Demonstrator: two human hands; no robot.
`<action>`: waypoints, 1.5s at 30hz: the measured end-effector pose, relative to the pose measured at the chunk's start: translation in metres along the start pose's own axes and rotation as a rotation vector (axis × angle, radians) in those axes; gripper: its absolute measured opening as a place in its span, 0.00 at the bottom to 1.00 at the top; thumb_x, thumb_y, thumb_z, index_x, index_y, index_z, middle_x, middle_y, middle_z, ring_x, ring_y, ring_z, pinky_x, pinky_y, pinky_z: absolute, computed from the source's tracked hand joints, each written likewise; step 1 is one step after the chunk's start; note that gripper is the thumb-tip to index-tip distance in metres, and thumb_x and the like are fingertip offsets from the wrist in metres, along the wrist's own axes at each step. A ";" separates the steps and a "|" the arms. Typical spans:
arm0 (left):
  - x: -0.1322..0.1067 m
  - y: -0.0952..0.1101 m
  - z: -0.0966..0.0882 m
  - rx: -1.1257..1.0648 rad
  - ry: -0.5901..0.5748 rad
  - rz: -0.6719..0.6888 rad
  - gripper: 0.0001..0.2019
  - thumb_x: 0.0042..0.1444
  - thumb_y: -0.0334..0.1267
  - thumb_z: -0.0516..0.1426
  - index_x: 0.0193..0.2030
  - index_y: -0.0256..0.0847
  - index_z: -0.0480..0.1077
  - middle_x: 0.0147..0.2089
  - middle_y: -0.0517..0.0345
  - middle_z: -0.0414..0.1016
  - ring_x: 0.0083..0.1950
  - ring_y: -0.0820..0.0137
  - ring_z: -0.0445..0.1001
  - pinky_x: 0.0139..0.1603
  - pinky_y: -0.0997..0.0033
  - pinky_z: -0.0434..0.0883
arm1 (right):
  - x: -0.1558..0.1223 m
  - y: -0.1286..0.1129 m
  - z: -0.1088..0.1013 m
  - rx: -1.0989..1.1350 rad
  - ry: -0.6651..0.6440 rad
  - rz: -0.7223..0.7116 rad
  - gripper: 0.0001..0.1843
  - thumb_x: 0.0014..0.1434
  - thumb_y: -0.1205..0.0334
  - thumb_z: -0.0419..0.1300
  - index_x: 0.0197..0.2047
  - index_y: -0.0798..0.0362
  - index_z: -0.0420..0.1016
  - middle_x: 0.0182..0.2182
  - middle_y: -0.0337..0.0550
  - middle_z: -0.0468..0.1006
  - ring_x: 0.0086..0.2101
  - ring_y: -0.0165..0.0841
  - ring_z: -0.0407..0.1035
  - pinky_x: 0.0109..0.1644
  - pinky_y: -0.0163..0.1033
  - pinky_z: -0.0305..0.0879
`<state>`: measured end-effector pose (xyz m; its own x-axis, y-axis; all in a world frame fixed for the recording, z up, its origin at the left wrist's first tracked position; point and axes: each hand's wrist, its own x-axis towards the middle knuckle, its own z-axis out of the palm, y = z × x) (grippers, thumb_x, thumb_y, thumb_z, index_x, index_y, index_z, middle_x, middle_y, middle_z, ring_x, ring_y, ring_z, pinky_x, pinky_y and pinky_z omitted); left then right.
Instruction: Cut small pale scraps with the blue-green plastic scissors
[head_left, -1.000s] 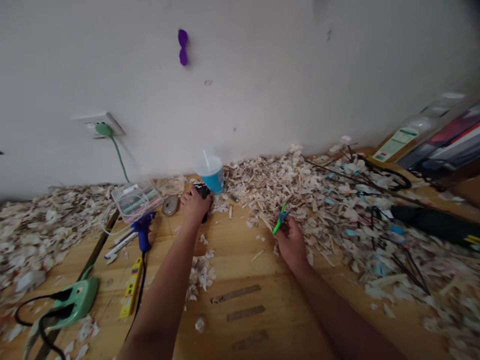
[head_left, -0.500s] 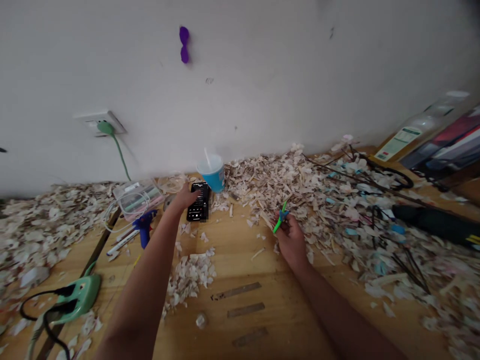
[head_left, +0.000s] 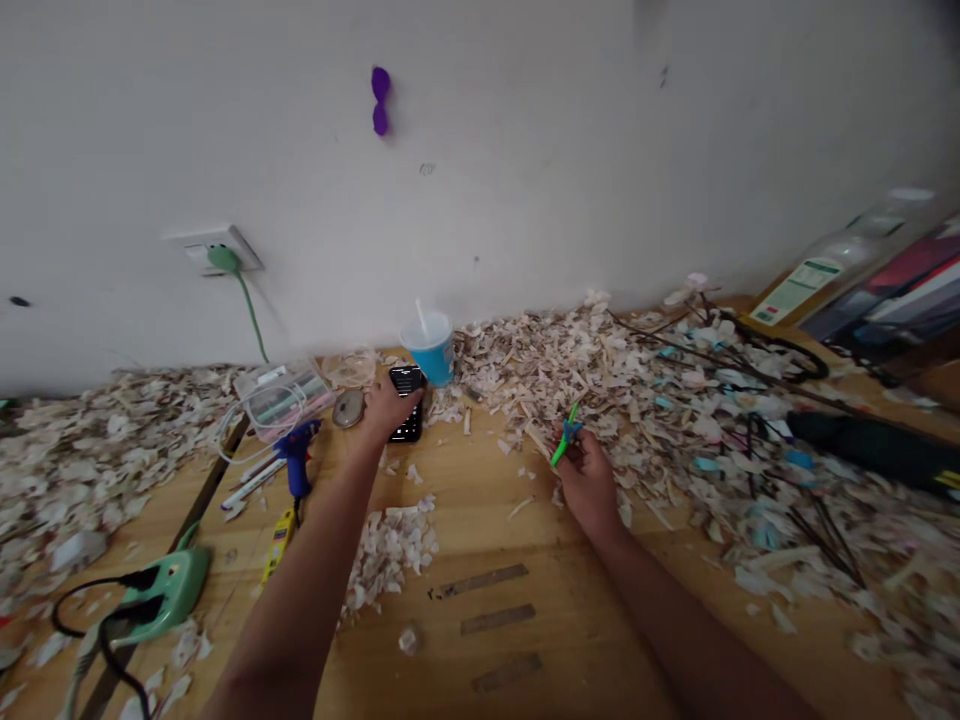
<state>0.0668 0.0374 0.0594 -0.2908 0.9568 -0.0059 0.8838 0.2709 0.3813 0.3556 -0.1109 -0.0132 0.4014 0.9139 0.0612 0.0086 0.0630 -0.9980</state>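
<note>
My left hand [head_left: 385, 409] rests on a black phone [head_left: 408, 395] lying on the wooden table [head_left: 480, 520] next to a blue cup [head_left: 430, 347] with a white straw. The fingers lie on the screen, loosely curled. My right hand [head_left: 589, 475] is closed around a small green and blue tool [head_left: 564, 440], held upright near a heap of pale wood shavings [head_left: 600, 370].
A blue glue gun [head_left: 297, 455], a yellow cutter [head_left: 279, 530], a clear plastic box [head_left: 283, 402] and a green corded device [head_left: 154, 592] lie at the left. Shavings cover the table's back and right. A green plug sits in the wall socket [head_left: 217, 250]. Bottles and dark cables [head_left: 787, 360] crowd the right.
My left hand moved off the phone and back onto it, covering the screen's lower part again. A pile of shavings shows beside the left forearm. The right hand stayed put.
</note>
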 end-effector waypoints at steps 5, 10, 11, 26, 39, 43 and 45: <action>-0.018 0.017 0.018 0.132 0.095 -0.008 0.47 0.51 0.56 0.57 0.72 0.37 0.43 0.62 0.30 0.60 0.64 0.41 0.58 0.58 0.43 0.61 | 0.001 0.000 0.000 0.006 0.009 0.003 0.19 0.51 0.55 0.63 0.47 0.49 0.70 0.39 0.44 0.79 0.41 0.38 0.73 0.48 0.45 0.69; -0.020 0.025 0.021 0.142 0.107 -0.030 0.44 0.54 0.52 0.55 0.72 0.37 0.42 0.61 0.30 0.60 0.64 0.41 0.57 0.56 0.40 0.61 | 0.001 -0.003 0.001 -0.016 0.030 0.007 0.20 0.51 0.55 0.63 0.48 0.49 0.70 0.40 0.45 0.79 0.41 0.38 0.74 0.47 0.46 0.70; -0.020 0.027 0.020 0.145 0.099 -0.035 0.43 0.54 0.51 0.55 0.72 0.37 0.42 0.61 0.29 0.59 0.64 0.40 0.57 0.56 0.41 0.61 | 0.001 -0.003 0.001 -0.021 0.028 0.011 0.20 0.51 0.55 0.63 0.48 0.49 0.70 0.40 0.45 0.79 0.41 0.39 0.74 0.47 0.46 0.70; -0.127 0.058 0.033 -0.744 0.020 0.118 0.28 0.58 0.51 0.55 0.63 0.42 0.59 0.51 0.44 0.70 0.50 0.60 0.70 0.48 0.62 0.69 | -0.001 -0.014 0.003 0.047 0.024 0.012 0.19 0.52 0.55 0.64 0.47 0.48 0.70 0.39 0.44 0.80 0.40 0.38 0.75 0.46 0.44 0.71; -0.166 0.092 0.091 -1.567 -0.528 -0.034 0.20 0.46 0.43 0.67 0.45 0.40 0.73 0.30 0.59 0.76 0.32 0.71 0.73 0.39 0.70 0.69 | -0.006 -0.017 0.007 0.042 -0.067 0.023 0.22 0.49 0.53 0.67 0.47 0.47 0.70 0.40 0.44 0.78 0.41 0.39 0.74 0.45 0.45 0.73; -0.170 0.090 0.095 -1.653 -0.565 -0.102 0.30 0.43 0.38 0.69 0.55 0.40 0.69 0.32 0.60 0.76 0.33 0.73 0.74 0.40 0.72 0.69 | -0.004 -0.020 0.009 0.081 -0.008 0.061 0.23 0.47 0.50 0.68 0.45 0.48 0.70 0.37 0.42 0.78 0.40 0.38 0.74 0.44 0.45 0.73; -0.171 0.091 0.095 -1.675 -0.541 -0.117 0.31 0.43 0.37 0.69 0.56 0.41 0.68 0.30 0.62 0.74 0.31 0.75 0.73 0.38 0.74 0.68 | -0.003 -0.020 0.008 0.055 0.007 0.050 0.23 0.48 0.49 0.68 0.45 0.48 0.70 0.38 0.42 0.78 0.40 0.38 0.74 0.44 0.45 0.72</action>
<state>0.2315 -0.0915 0.0076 0.1307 0.9606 -0.2452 -0.5229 0.2769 0.8062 0.3470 -0.1119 0.0068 0.4064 0.9136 0.0114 -0.0614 0.0397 -0.9973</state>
